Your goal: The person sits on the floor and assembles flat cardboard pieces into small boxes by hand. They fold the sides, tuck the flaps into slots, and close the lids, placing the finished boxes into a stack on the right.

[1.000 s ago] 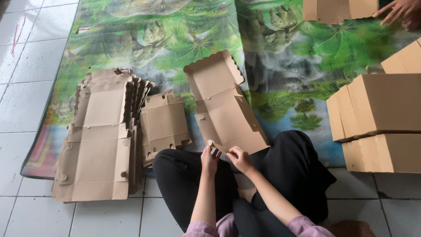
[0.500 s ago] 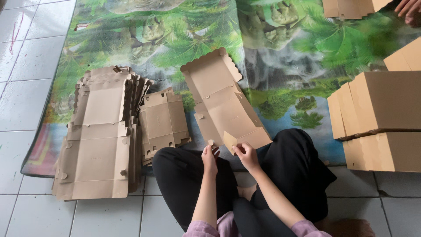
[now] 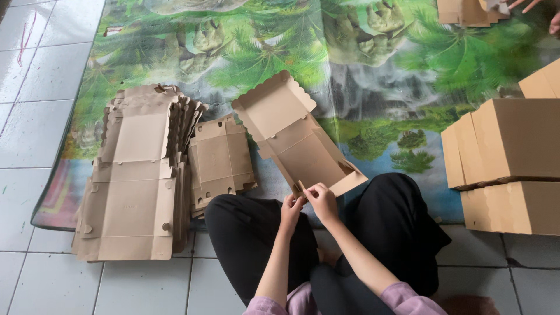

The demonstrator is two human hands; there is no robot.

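A flat brown cardboard box blank (image 3: 294, 137) with a scalloped lid lies on the printed mat in front of my crossed legs. My left hand (image 3: 291, 209) and my right hand (image 3: 321, 198) meet at its near edge. Both pinch a small side flap there, which stands partly folded up. Another flap at the near right corner is raised too.
A tall stack of flat box blanks (image 3: 137, 175) lies at the left, with a smaller stack (image 3: 220, 158) beside it. Folded boxes (image 3: 507, 163) are piled at the right. Another person's fingers (image 3: 539, 10) and more cardboard show at the top right. A green jungle-print mat (image 3: 361, 64) covers the tiled floor.
The near flap has been folded up between my hands and the box's near end has taken shape. My hands stayed at the near edge.
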